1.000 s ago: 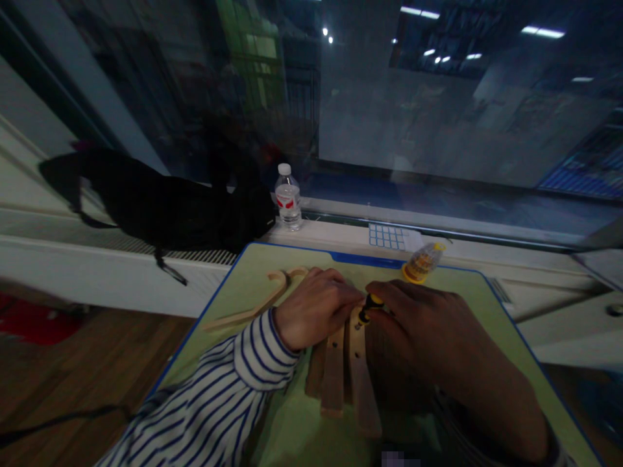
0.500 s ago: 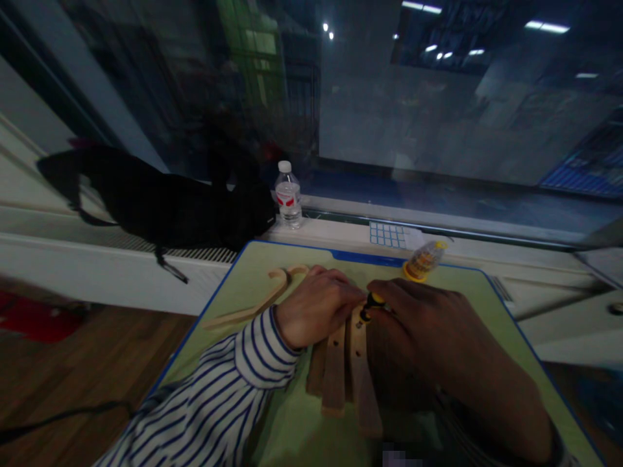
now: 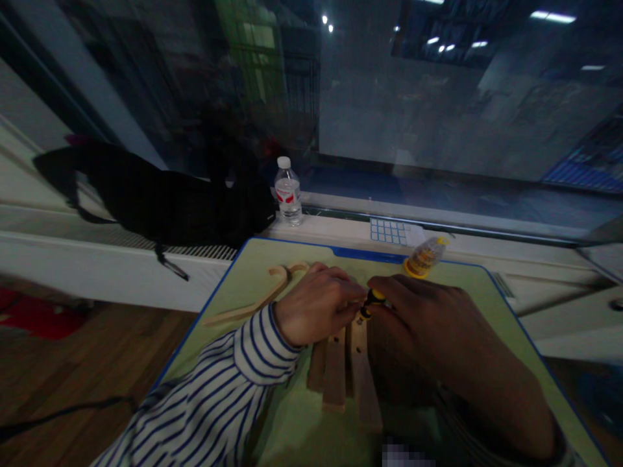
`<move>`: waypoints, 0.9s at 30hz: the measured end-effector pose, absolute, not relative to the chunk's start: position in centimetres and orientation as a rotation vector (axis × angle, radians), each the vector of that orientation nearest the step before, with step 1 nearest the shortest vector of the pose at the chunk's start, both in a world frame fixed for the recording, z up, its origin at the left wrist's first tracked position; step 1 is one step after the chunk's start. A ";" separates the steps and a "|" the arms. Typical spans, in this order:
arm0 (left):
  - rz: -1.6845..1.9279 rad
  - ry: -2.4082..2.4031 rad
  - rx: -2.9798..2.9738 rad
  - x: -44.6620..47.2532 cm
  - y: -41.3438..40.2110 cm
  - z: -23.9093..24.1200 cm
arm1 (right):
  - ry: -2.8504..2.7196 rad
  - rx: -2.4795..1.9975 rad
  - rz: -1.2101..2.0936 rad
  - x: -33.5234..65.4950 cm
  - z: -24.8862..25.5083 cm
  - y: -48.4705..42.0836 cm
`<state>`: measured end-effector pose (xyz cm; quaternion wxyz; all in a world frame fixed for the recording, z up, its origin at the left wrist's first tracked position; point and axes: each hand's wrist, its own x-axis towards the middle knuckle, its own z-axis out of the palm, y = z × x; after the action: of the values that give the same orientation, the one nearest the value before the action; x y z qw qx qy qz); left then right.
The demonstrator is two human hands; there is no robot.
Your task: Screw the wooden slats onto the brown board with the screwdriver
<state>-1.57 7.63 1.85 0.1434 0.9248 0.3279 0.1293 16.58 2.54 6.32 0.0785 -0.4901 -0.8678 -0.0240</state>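
My right hand [image 3: 428,324] is closed around a small yellow-and-black screwdriver [image 3: 370,301], its tip pointing down at the wooden slats [image 3: 341,373] that lie side by side on the green mat [image 3: 233,285]. My left hand [image 3: 316,305], in a blue-and-white striped sleeve, rests curled on the far ends of the slats, fingertips close to the screwdriver. The slats have small holes near my hands. What lies under my fingers is hidden.
Curved wooden pieces [image 3: 272,285] lie on the mat to the left. A yellow-capped clear container [image 3: 423,258] lies on its side at the mat's far edge. A water bottle [image 3: 288,192], a black bag [image 3: 160,201] and a gridded sheet [image 3: 389,231] sit on the window ledge.
Both hands stayed on the slats. The view tilted down slightly, and the right hand's fingers shifted a little on the screwdriver.
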 end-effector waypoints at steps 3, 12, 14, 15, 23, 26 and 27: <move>0.378 0.947 2.672 -1.6 7.7 1.8 | -2.617 -1.464 -0.058 16.5 6.4 2.5; 0.443 0.913 2.670 -1.6 8.2 1.1 | -2.632 -1.462 -0.095 16.5 6.4 2.6; 0.451 0.908 2.675 -1.6 8.2 1.0 | -2.637 -1.464 -0.084 16.5 6.3 2.6; 0.453 0.911 2.679 -1.6 8.2 0.9 | -2.639 -1.460 -0.079 16.4 6.3 2.5; 0.440 0.944 2.686 -1.5 8.2 0.9 | -2.611 -1.439 -0.088 16.3 6.3 2.4; 0.453 0.943 2.683 -1.5 8.3 0.9 | -2.625 -1.429 -0.061 16.3 6.3 2.4; 0.460 0.940 2.680 -1.5 8.3 0.8 | -2.629 -1.432 -0.051 16.3 6.3 2.4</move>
<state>-1.46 8.30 0.85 0.1319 0.9234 0.3237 0.1584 16.28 2.37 6.29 0.0735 -0.4770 -0.8757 -0.0170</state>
